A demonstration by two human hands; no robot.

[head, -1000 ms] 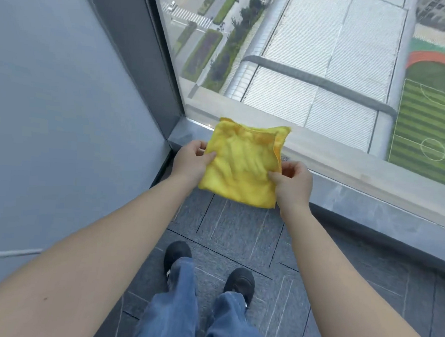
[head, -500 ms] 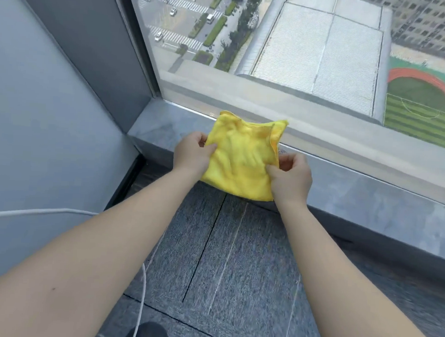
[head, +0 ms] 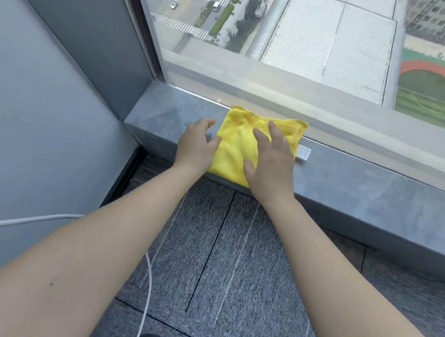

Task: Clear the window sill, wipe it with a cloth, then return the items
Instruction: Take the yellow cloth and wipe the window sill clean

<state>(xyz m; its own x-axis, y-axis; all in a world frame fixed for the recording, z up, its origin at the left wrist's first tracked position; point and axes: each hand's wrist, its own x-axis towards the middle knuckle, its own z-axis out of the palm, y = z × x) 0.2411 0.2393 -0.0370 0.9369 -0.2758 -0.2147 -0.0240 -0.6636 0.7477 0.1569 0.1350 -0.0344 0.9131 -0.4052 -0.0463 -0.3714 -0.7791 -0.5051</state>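
A folded yellow cloth (head: 240, 140) lies flat on the grey stone window sill (head: 358, 182), near its left end, with a white care label sticking out at its right side. My right hand (head: 271, 158) rests palm down on the cloth with fingers spread. My left hand (head: 196, 146) is at the cloth's left edge, fingers apart, its thumb touching the fabric and its fingers on the bare sill. Neither hand grips the cloth.
The window glass (head: 302, 43) rises straight from the sill's far edge. A grey wall (head: 37, 105) and dark frame close off the left end. A white cable (head: 146, 281) runs across the grey carpet (head: 223, 272) below.
The cloth, held up by both hands before, now lies on the sill. Both hands have let go of its edges and opened; the right one lies flat on top.
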